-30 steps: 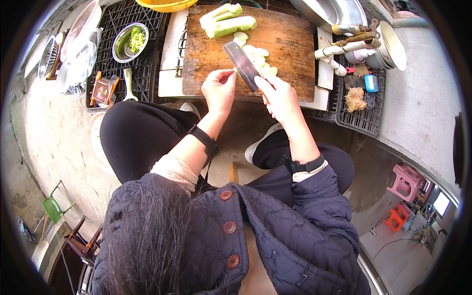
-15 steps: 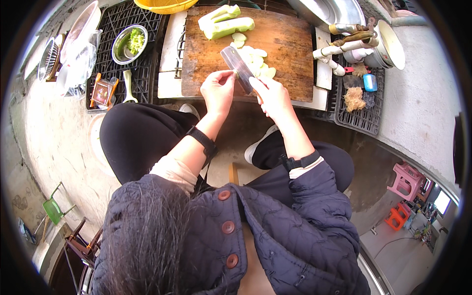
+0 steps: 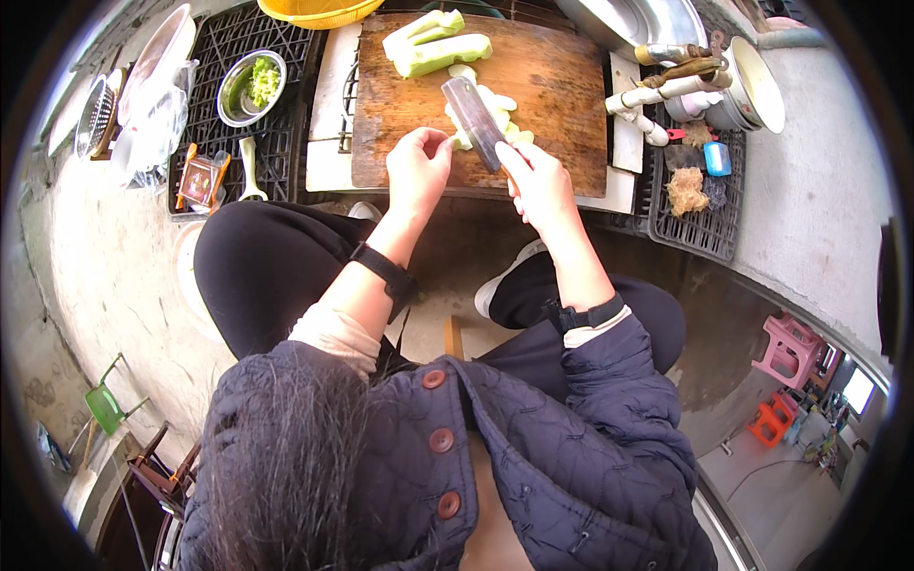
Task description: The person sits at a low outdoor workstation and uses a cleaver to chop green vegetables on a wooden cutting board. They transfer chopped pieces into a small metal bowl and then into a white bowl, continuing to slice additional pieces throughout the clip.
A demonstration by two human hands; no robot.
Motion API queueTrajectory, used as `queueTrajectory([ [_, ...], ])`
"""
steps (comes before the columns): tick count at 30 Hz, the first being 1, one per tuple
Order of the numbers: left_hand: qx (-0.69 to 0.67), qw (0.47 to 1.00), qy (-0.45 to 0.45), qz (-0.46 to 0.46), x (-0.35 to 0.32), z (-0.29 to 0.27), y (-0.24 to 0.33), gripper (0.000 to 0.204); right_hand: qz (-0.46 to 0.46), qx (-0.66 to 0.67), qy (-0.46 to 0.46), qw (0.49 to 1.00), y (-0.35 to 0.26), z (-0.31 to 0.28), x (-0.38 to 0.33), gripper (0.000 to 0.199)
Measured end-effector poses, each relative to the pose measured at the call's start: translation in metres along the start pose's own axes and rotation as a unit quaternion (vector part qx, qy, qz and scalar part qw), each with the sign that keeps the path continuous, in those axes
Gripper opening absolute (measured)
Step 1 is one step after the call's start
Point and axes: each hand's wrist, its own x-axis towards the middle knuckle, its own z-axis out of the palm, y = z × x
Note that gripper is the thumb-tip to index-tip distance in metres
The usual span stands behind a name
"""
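Observation:
My right hand [image 3: 541, 186] grips the handle of a broad-bladed kitchen knife [image 3: 470, 114]. The blade slants up and left over a wooden cutting board [image 3: 562, 86]. Pale green round slices [image 3: 501, 101] lie under and beside the blade, partly covered by it. My left hand [image 3: 417, 171] is closed at the near part of the board, thumb and fingers together, left of the blade. Whether a piece is between its fingertips cannot be made out; a small slice [image 3: 462, 141] shows right beside them. Peeled pale green vegetable stems [image 3: 443, 55] rest at the board's far left.
On a black crate at left stand a metal bowl [image 3: 251, 88] of chopped greens and a light-handled tool [image 3: 249, 169]. A yellow basket [image 3: 322, 11] sits at the far edge. To the right are a tap pipe [image 3: 666, 92], a metal basin [image 3: 647, 21] and a blue sponge-like block [image 3: 716, 160].
The knife has shifted slightly right and away from my left fingertips, uncovering a small slice beside them. My left hand has moved only a little.

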Motion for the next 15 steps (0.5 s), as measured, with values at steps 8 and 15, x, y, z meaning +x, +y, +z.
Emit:
queueTrajectory([
  [8, -0.208, 0.959, -0.058, -0.183, 0.001, -0.006, 0.005, 0.016, 0.013, 0.008, -0.012, 1.0, 0.001, 0.01, -0.003, 0.033],
  [15, -0.219, 0.961, -0.017, -0.167, -0.005, -0.002, 0.003, 0.017, 0.015, 0.032, -0.016, 0.999, 0.002, 0.016, -0.002, 0.035],
])
